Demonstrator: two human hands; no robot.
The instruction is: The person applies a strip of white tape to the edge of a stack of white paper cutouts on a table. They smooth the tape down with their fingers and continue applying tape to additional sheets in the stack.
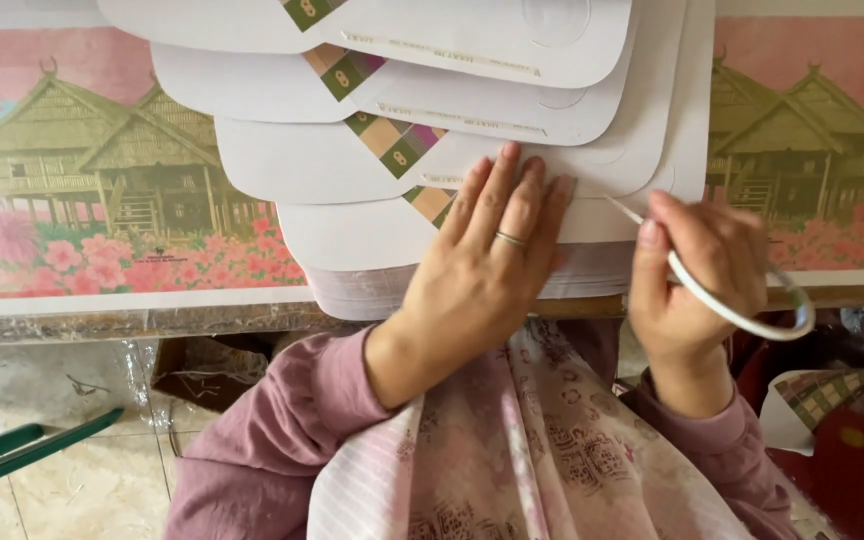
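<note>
- Left hand [487,270] lies flat, fingers spread, pressing the fanned stack of white die-cut cards [352,235] on the desk [102,300].
- Right hand [697,265] pinches a thin white strip [727,305] (looped), its tip at the top card's edge; not yet laid down.

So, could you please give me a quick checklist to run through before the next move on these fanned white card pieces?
1. Left hand lies flat on the front white card piece, pinning it: ok.
2. Right hand grips the thin white curved strip: ok.
3. Strip's tip at the card's right edge, beside the left fingertips: ok.
4. Card pieces stay fanned in overlapping steps, checked tabs showing: ok.
5. Stack sits on the table edge, overhanging slightly: cannot tell if stable.
6. What is on the strip's tip: cannot tell.
</note>
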